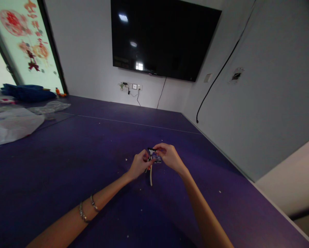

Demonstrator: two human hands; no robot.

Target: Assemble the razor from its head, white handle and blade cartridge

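Note:
In the head view my left hand [139,164] is closed, its thumb and fingers pinching a small white and black part [151,151] near the middle of the purple surface. A pale, curved, cable-like strip [151,177] hangs down from beneath those fingers. From the right, my right hand [168,156] reaches over with its fingertips pressed together on the dark bar at the top of the same part. A small dark, clear-edged piece [157,158] shows below the right fingers. The exact kind of these pieces is too small to make out.
The purple floor-like surface [92,165] carries scattered white scraps. White plastic sheeting [17,124] and a dark blue cloth bundle [28,93] lie at left. A television [162,38] hangs on the far wall; a black cable [219,72] runs down the right wall.

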